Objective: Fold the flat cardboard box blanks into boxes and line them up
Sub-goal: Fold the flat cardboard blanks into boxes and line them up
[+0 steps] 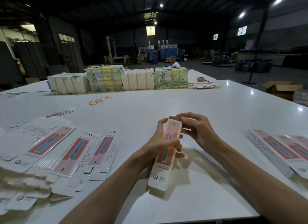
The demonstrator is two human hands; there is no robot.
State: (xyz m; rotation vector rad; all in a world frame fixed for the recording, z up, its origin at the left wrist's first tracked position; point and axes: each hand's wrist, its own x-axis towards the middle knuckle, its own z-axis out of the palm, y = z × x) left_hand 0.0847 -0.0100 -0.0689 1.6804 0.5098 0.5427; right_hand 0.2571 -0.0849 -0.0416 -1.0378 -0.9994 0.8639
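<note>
Held one long, narrow box (160,172) over the table (166,103), front ctr, far end tilted up & away. Couldn't tell if near end touched the top. Gripped it at mid-length w/ left hand (160,145), fingers curled round from the left side, thumb across the printed face. Pinched the brown-lined end flap at far end w/ right hand (196,130), thumb & forefinger closed on it, other fingers curled behind. Read a toothbrush-like print on a red/pink panel, logo at near end.

Saw flat blanks (66,153) fanned out to the left, overlapping, same print face up, nearest ones blurred. Saw folded boxes (280,150) lined side by side at the right edge, close-packed. Kept the held box btwn the two lots, well apart from both.

Noted rubber bands (98,100) scattered farther back, left of ctr. Counted four wrapped bundles (116,80) in a row along the far side: two plain white, two w/ colour pics. Spotted more flat cards (206,85) just right of them, w/ an orange item (201,79) behind, too small to ID. Made out an open carton (281,88) on the floor past the right edge.
</note>
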